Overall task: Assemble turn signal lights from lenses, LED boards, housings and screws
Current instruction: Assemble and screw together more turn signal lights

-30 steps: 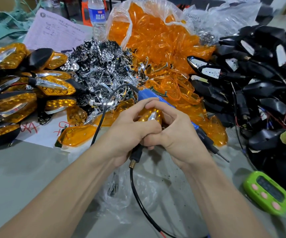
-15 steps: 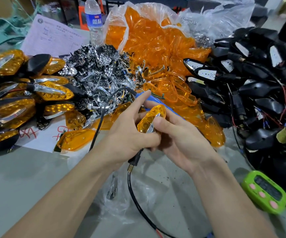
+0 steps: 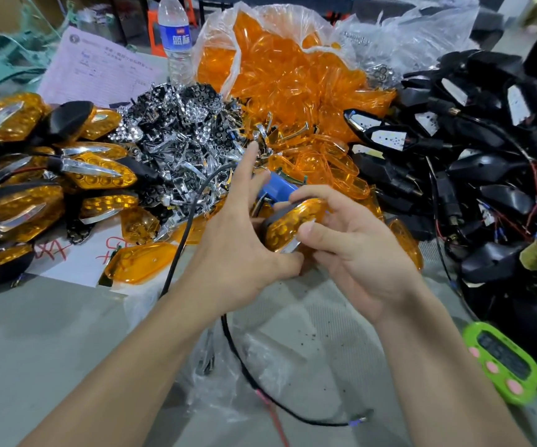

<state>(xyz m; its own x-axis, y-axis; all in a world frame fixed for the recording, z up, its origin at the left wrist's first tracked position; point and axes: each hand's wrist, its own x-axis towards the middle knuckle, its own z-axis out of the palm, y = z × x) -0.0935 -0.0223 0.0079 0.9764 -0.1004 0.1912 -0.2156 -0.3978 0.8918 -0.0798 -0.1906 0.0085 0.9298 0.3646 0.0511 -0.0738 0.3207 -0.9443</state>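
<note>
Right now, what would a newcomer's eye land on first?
The bag of orange lenses spilling open at top centre, flanked by a pile of black housings on the right and finished amber lights on the left. In the middle, the right hand holds a turn signal light, the left hand touching it. A lime-green timer sits lower right.
</note>
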